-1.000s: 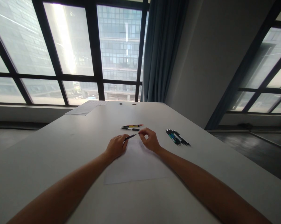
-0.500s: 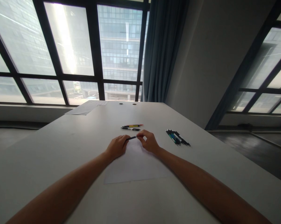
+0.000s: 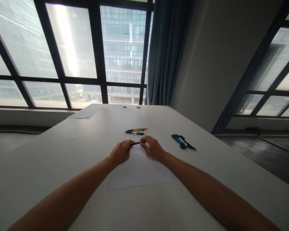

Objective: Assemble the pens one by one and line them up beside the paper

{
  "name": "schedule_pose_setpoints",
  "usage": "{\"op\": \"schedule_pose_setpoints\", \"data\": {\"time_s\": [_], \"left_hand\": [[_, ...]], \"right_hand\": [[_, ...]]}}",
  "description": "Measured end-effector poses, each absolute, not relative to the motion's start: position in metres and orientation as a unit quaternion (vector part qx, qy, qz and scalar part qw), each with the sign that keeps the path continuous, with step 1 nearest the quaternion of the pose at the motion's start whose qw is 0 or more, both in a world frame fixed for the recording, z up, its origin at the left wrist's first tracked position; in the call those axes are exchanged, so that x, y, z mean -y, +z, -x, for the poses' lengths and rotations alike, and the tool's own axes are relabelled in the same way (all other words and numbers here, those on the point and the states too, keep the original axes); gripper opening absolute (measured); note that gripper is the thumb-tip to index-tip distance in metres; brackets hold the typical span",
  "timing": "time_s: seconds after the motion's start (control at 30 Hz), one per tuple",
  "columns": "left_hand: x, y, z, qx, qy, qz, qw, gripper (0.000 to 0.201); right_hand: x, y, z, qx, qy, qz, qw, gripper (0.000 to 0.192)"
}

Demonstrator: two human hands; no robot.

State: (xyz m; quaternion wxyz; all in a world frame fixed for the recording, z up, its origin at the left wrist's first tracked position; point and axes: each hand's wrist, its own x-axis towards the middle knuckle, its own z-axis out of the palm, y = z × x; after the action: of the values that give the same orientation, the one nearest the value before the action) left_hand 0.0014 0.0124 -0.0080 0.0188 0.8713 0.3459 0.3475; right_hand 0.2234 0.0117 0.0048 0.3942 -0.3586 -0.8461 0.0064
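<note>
A dark pen (image 3: 136,143) spans the gap between my two hands, lying almost level above the far end of a white paper sheet (image 3: 137,175). My left hand (image 3: 121,151) is closed around the pen's left end. At its right end, the thumb and fingers of my right hand (image 3: 152,148) pinch it; a small reddish spot shows at these fingertips, too small to make out. Just beyond my hands lie a black pen (image 3: 134,132) and a yellow pen (image 3: 136,129) with a reddish tip, side by side on the table.
Several dark, blue and green pens (image 3: 183,141) lie in a group to the right of my right hand. Papers (image 3: 85,111) rest at the table's far left corner. The white table (image 3: 50,150) reaches toward the windows, with two round dark fittings near its far edge.
The fingers of my right hand have shifted slightly at the pen's right end, and a reddish spot now shows there. My left hand keeps its hold; the loose pens have not moved.
</note>
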Motion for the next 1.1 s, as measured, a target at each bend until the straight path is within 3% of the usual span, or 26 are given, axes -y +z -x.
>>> {"op": "schedule_pose_setpoints", "data": {"time_s": [0.23, 1.1], "left_hand": [[-0.0117, -0.0077, -0.0017, -0.345, 0.343, -0.874, 0.017, 0.021], [-0.0113, -0.0065, -0.0021, -0.357, 0.334, -0.872, 0.013, 0.020]], "right_hand": [[-0.0131, 0.0053, -0.2253, 0.856, -0.031, 0.362, 0.367, 0.024], [-0.0097, 0.0080, -0.2254, 0.867, -0.076, 0.366, 0.329, 0.024]]}}
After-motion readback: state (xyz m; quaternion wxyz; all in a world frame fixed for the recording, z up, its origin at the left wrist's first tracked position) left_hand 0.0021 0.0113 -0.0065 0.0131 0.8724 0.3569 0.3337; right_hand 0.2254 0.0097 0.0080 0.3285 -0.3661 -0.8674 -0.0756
